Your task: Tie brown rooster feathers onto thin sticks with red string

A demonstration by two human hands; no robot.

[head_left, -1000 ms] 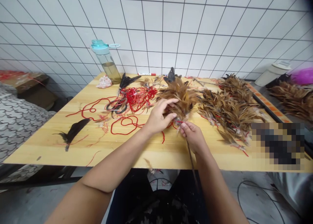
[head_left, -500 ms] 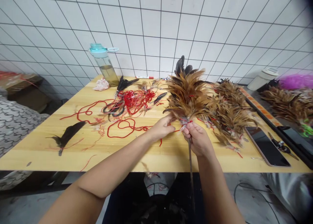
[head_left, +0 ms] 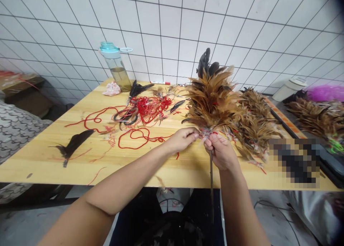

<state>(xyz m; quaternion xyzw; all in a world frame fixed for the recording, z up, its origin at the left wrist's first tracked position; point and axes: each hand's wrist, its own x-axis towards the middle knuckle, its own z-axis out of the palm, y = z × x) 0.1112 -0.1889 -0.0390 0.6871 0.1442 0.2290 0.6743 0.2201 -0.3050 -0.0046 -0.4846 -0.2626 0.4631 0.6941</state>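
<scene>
A feather duster [head_left: 212, 99] with brown and black feathers stands upright before me. My right hand [head_left: 221, 151] is closed round its thin stick [head_left: 211, 185], just under the lowest feathers. Red string and pale quill ends show at the binding above the right thumb. My left hand [head_left: 185, 139] is closed in a pinch at the left side of this binding, on the red string, though its fingertips hide most of it. Loose red string [head_left: 134, 140] runs over the table towards the left wrist, and a short end shows below that hand.
Behind the left hand lie a red string tangle [head_left: 150, 108] and scissors [head_left: 125, 117]. A bottle [head_left: 118, 72] stands at the back left; a black feather [head_left: 72, 145] lies in front. Bundled brown feathers [head_left: 255, 124] lie on the right, beside a blurred-out patch.
The left fingertips have moved right, closer to the binding. The duster sits slightly higher and further right in view, still in my right hand. The view has shifted a little.
</scene>
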